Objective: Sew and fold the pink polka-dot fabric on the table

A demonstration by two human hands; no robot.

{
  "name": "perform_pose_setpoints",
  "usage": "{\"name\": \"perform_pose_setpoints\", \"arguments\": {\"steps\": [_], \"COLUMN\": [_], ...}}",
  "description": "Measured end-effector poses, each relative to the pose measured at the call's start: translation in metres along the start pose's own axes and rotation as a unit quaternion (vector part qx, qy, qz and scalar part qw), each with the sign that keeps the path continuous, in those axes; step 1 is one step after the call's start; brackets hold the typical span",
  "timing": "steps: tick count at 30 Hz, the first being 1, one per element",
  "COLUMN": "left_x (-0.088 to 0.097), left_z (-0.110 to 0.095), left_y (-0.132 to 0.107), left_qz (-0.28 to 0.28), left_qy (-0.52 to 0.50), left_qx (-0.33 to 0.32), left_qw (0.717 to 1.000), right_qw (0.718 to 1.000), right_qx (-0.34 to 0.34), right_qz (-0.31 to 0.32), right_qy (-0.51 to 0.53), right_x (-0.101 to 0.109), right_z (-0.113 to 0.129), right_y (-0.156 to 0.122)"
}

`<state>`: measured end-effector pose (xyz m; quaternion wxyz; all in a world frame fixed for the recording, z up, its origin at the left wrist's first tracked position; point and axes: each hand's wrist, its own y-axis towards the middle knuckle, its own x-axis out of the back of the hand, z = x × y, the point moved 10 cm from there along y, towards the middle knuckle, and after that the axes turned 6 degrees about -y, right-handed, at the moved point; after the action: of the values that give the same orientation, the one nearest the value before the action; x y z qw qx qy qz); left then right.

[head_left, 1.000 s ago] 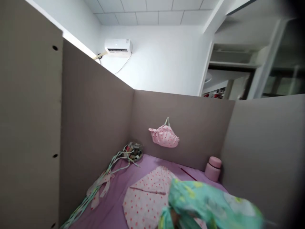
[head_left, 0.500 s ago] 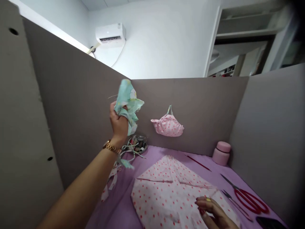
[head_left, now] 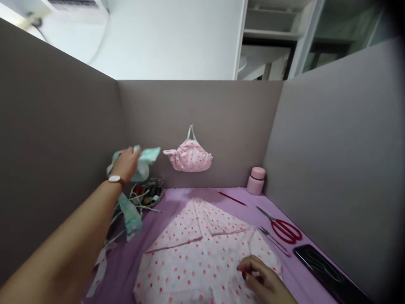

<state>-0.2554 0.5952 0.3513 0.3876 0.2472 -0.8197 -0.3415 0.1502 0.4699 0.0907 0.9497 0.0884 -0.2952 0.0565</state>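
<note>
My left hand (head_left: 126, 164), a watch on its wrist, grips a mint-green printed cloth (head_left: 148, 157) near the back left corner. The cloth is blurred and partly hidden behind my fingers. Below that hand a green fabric strip (head_left: 130, 215) and thin cords hang beside a basket of small items (head_left: 155, 196). A white cloth with red dots (head_left: 190, 257) lies folded to a point on the purple tablecloth (head_left: 177, 195). Over its right part is my right hand (head_left: 264, 276), fingers curled and thumb close to them; what they hold, if anything, is hidden.
Grey partitions (head_left: 218, 114) surround the table. A pink dotted cloth pouch (head_left: 191, 157) hangs on the back one. Along the right are a pink jar (head_left: 255, 180), a red pencil (head_left: 232, 198), red-handled scissors (head_left: 284, 230), small snips (head_left: 274, 241) and a black phone (head_left: 325, 270).
My left hand has lowered the green cloth from high up toward the basket at the back left. The view has turned right and down. My right hand stays over the dotted cloth.
</note>
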Motion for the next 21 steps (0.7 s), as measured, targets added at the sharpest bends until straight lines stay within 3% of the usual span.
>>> {"name": "perform_pose_setpoints", "arguments": {"steps": [2, 4, 6, 9, 12, 16, 21], "left_x": [-0.038, -0.083, -0.138, -0.222, -0.283, -0.313, -0.316], "left_z": [0.031, 0.045, 0.035, 0.0, -0.018, -0.002, 0.012], "left_y": [-0.032, -0.066, -0.099, -0.148, -0.187, -0.213, -0.211], "left_qz": [0.094, 0.176, 0.248, 0.322, 0.346, 0.345, 0.368], "left_qy": [0.026, 0.048, 0.056, 0.057, 0.09, 0.142, 0.154], "left_qx": [0.02, 0.022, 0.0, -0.022, 0.005, 0.066, 0.068], "left_qw": [0.995, 0.983, 0.967, 0.945, 0.934, 0.925, 0.915], "right_qw": [1.0, 0.998, 0.989, 0.98, 0.972, 0.962, 0.955], "right_qx": [-0.012, 0.009, 0.042, 0.056, 0.045, 0.041, 0.05], "right_qz": [-0.01, -0.017, -0.017, -0.024, -0.024, 0.008, 0.018], "right_qy": [-0.019, -0.062, -0.137, -0.188, -0.231, -0.27, -0.291], "right_x": [0.008, 0.012, 0.005, -0.021, -0.055, -0.087, -0.091], "right_z": [-0.005, 0.0, 0.009, 0.013, 0.002, -0.023, -0.028], "right_y": [0.014, 0.04, 0.076, 0.138, 0.186, 0.21, 0.212]}}
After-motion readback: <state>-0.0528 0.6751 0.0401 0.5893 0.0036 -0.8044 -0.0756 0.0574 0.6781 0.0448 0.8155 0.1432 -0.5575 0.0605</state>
